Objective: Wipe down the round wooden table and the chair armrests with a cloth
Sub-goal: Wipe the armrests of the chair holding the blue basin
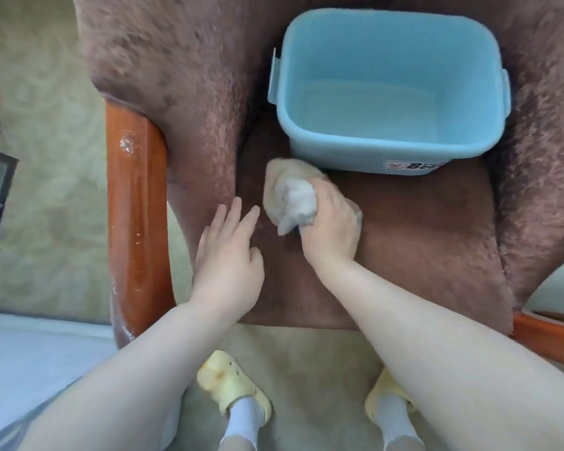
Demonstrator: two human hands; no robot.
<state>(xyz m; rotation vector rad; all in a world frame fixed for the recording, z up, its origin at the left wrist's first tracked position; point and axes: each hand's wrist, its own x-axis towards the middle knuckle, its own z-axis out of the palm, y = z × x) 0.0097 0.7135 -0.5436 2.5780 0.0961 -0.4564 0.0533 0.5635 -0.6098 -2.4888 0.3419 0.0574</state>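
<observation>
Cloth (295, 196): 1, right hand (331, 226) | armrests (135, 203): 2 | basin (388, 83): 1

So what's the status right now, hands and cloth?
Right hand clenched on the cloth, over the seat. Left hand open, empty. Left armrest looks wet. Blue tub on the seat, not blocking it.

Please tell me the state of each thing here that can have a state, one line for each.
blue tub: upright on the chair seat, shallow water inside
cloth: bunched up, gripped
right hand: closed on the cloth
left hand: open, holding nothing
left armrest: wet, glossy
</observation>
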